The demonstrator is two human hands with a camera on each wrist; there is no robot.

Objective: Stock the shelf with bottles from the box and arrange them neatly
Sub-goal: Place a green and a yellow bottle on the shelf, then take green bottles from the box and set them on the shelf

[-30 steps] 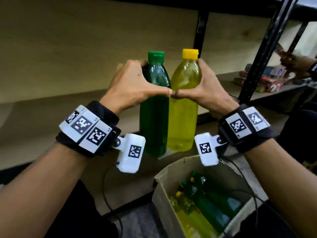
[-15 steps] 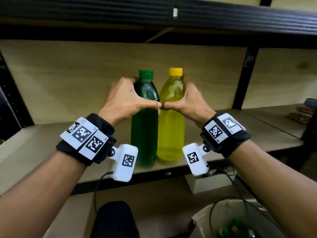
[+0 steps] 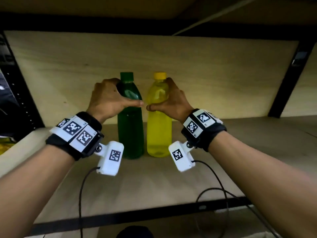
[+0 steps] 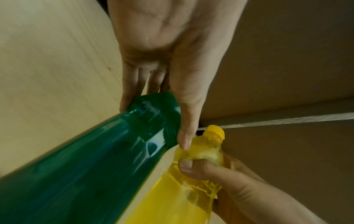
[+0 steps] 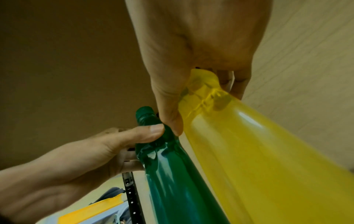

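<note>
A green bottle (image 3: 130, 131) with a green cap and a yellow bottle (image 3: 159, 133) with a yellow cap stand upright side by side on the wooden shelf (image 3: 154, 182), near its back wall. My left hand (image 3: 109, 98) grips the green bottle (image 4: 107, 151) around its upper body, thumb across the front. My right hand (image 3: 169, 100) holds the yellow bottle (image 5: 249, 144) the same way at its shoulder. The two thumb tips nearly meet between the bottles. The fingers behind each bottle are mostly hidden.
A dark shelf board (image 3: 154, 23) runs close overhead. Black metal uprights stand at the left (image 3: 20, 93) and right (image 3: 288, 79). Bare shelf surface stretches on both sides of the bottles. Cables (image 3: 214, 189) hang from the wrist cameras over the shelf's black front edge (image 3: 137, 215).
Both hands have carried the bottles up from over the box and deeper onto the shelf, where the bottles now stand with a small gap between them. The box has left the head view.
</note>
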